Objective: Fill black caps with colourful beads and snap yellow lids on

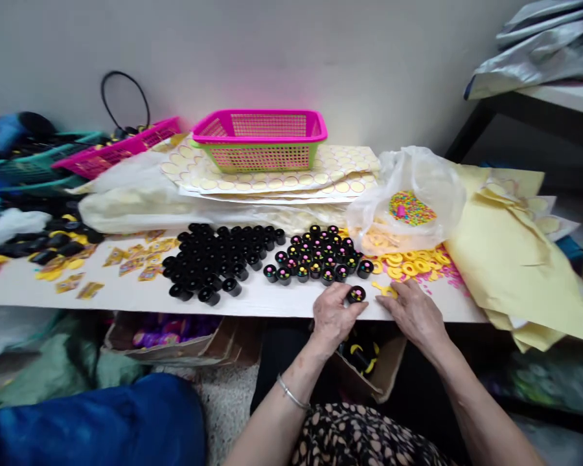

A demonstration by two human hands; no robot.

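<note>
Black cup (356,294): one, upright near the front edge of the white table (252,305); through the head camera I find it in the left hand, pink and bright specks showing inside.
Left hand (333,317): curled round that cup, thumb on the near side, fingers beyond.
Right hand (414,317): fingertips narrowly spaced at one yellow piece (387,290); I cannot tell whether they grip it.
Cup grip: I judge a light, steady hold best, keeping the mouth level so that nothing tips out, with the yellow piece taken by its edge.
Filled cups (327,276): roughly thirty by my estimate, just behind the held one, too crowded for certainty.
Plain black cups (208,296): a larger cluster to the left, perhaps forty or more.
Yellow rings (411,266): dozens, overlapping, beyond my counting.
Clear bag (437,171): one, behind the rings, with countless coloured beads (420,213) inside.
Centre baskets: two, one pink basket (260,138) nested in one green basket (262,157).
Cardboard boxes (393,366): two in view, under the table.
</note>
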